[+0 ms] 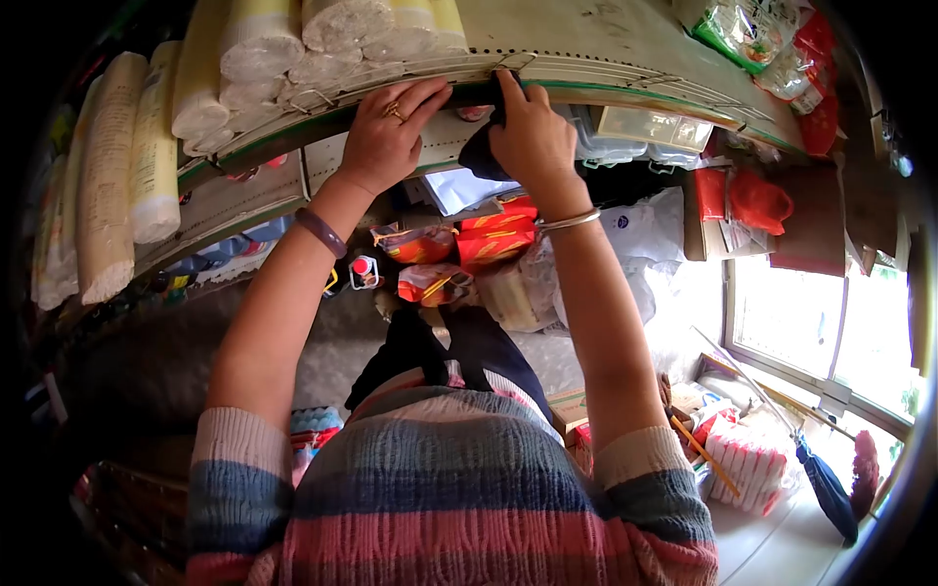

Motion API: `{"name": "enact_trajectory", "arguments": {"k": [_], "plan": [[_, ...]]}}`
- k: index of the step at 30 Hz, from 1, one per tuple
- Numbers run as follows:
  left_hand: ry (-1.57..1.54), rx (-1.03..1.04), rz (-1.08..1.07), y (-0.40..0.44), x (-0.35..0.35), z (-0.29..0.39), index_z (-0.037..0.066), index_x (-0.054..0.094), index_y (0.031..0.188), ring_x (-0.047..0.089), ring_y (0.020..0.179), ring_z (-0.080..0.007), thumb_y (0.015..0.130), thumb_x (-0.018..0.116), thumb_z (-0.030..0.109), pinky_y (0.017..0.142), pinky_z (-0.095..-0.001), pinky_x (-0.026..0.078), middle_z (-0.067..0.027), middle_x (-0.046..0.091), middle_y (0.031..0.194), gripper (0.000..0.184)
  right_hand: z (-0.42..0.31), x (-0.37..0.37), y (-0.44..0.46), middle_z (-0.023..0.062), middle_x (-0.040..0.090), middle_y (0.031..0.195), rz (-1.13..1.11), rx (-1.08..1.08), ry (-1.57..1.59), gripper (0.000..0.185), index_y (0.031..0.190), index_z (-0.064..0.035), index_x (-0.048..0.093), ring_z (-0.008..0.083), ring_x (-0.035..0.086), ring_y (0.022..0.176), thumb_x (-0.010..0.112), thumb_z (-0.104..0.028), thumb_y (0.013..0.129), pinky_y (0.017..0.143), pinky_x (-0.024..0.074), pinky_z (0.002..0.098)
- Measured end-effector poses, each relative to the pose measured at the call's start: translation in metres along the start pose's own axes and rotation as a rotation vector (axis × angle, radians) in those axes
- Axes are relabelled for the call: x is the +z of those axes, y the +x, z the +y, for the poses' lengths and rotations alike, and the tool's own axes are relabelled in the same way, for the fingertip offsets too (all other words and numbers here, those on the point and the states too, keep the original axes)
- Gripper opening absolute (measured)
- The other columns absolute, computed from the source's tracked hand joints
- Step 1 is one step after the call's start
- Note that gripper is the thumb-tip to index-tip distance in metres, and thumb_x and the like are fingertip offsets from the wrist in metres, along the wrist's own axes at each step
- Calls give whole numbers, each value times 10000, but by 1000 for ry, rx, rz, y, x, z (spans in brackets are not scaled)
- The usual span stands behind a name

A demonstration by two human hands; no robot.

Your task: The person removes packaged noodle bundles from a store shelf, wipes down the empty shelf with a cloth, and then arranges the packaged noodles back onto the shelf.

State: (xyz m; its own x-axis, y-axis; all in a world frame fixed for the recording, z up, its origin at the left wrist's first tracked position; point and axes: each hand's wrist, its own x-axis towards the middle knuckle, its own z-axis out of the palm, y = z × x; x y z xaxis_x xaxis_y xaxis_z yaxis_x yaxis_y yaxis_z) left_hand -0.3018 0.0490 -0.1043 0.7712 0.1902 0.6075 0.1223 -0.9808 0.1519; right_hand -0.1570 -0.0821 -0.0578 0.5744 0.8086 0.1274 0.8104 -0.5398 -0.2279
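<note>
My left hand [383,135], with a ring on one finger, lies against the front edge of the upper shelf [586,39]. Its fingers are stretched along the wire rail [391,76] and hold nothing. Just to the right, my right hand [535,142] grips a dark cloth [481,154] and presses it on the same edge. Part of the cloth hangs below my fingers; the rest is hidden behind them. Left of my left hand, several wrapped cylindrical packs [262,44] are stacked on the shelf.
More long packs [109,186] stand at the far left. Bagged goods [743,34] sit at the shelf's right end. Below are clear plastic boxes [655,127], red-orange packets [493,234] and a red bag [760,202]. A blue umbrella [826,483] leans near the window.
</note>
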Motion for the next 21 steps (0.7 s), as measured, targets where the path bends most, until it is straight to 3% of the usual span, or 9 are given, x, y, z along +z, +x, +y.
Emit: {"name": "enact_trajectory", "arguments": {"k": [3,6,9,13,20,21], "plan": [[-40,-17,1,2,-1,1,123,562,1215,499,1149,-201,629,595,-27,979,-373,398,17,502,1304,606,12,-17,-10,125,581,1069,-40,-28,75,556,1273,-155,498,357,618,885,596,-159,726,759,506,435],[-164,-5,51,1,-9,0,81,592,1166,518,1147,-218,635,578,-45,978,-379,412,-10,534,1272,546,12,-6,-24,128,571,1060,145,-140,274,546,1246,-135,513,361,610,893,614,-153,709,754,504,447],[-157,38,98,-10,-29,4,42,618,1110,534,1139,-239,648,556,-60,978,-384,421,-41,567,1233,477,-11,8,-27,134,548,1075,176,-118,400,563,1252,-109,496,359,593,902,623,-145,705,754,504,442],[-136,-64,113,-55,-53,7,24,632,1072,537,1127,-265,665,542,-69,967,-389,424,-63,590,1196,427,-33,24,-17,151,548,1080,211,-65,367,609,1295,-82,467,367,593,916,608,-135,705,774,501,438],[-207,-253,-136,-168,-64,29,31,626,1075,556,1041,-285,717,557,-29,920,-405,439,-66,585,1189,370,-88,29,-12,139,544,1072,-35,-38,189,668,1354,-116,391,370,620,837,603,-213,727,713,504,487],[-235,-272,-158,-174,-63,35,34,627,1075,552,1042,-287,728,554,-37,924,-405,436,-64,588,1186,362,-98,35,-13,135,545,1060,-43,-54,190,678,1370,-179,379,370,623,830,603,-220,732,719,504,493]]}}
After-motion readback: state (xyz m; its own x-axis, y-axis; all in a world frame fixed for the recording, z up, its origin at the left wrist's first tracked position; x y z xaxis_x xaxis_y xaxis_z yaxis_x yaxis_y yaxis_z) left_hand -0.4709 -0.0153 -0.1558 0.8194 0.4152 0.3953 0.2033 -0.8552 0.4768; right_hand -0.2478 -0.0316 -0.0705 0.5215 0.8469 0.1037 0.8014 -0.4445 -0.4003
